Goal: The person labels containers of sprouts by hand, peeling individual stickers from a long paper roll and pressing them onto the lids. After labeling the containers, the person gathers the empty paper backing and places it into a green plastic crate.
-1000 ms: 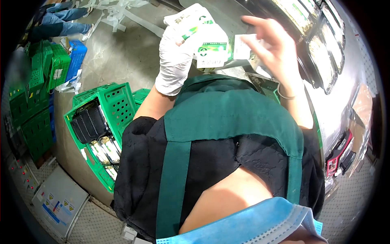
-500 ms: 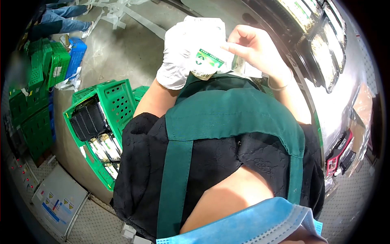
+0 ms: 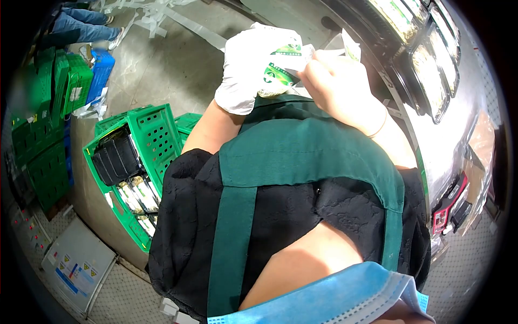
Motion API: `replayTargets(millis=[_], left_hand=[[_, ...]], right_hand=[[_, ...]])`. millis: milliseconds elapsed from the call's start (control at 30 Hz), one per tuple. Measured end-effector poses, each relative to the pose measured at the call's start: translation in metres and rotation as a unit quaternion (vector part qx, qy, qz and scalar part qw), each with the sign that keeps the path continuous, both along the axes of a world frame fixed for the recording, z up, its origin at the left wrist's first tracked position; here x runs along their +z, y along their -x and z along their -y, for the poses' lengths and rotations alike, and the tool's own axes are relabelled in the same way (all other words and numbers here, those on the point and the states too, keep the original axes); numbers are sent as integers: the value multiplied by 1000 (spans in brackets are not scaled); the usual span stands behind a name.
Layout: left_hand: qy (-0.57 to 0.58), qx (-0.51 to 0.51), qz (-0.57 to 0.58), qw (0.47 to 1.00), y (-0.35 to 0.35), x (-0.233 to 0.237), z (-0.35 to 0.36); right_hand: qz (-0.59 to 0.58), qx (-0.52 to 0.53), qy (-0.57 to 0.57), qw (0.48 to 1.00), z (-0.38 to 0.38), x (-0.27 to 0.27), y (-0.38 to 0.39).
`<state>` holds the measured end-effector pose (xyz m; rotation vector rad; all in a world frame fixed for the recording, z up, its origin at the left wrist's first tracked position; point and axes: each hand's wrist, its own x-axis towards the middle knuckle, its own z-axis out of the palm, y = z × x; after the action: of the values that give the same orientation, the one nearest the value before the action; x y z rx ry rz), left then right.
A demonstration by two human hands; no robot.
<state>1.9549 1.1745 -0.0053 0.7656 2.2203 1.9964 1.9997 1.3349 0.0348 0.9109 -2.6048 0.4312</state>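
Note:
My left hand [image 3: 239, 73], in a white glove, is closed around a roll of green-and-white labels [image 3: 281, 67] in front of my green apron [image 3: 302, 146]. The glove hides the roll's left side. My right hand [image 3: 337, 81] is bare, its fingers pinched on the label strip [image 3: 307, 53] that comes off the right side of the roll. Beyond the right knuckles, a loose white-and-green end of the strip [image 3: 352, 46] sticks up.
At right, black trays of packed food [image 3: 431, 70] line a metal work surface [image 3: 458, 129], with a red-and-black handheld device [image 3: 449, 202] nearer me. A green crate [image 3: 156, 135] holds packs at left. Stacked crates [image 3: 48, 129] and a person's legs [image 3: 81, 27] are further left.
My right hand has turned over and shifted slightly down, fingers closing on the strip. More of the printed labels shows between my hands, and the strip's loose end now rises beyond the right hand.

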Motion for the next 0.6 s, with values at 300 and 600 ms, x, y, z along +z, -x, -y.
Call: replayTargets(millis=[300, 600], left_hand=[[-279, -21, 281, 918, -1, -11, -2], [-299, 32, 204, 931, 12, -21, -2]], right_hand=[[-61, 138, -4, 989, -12, -4, -1], [-104, 158, 83, 978, -22, -12, -3]])
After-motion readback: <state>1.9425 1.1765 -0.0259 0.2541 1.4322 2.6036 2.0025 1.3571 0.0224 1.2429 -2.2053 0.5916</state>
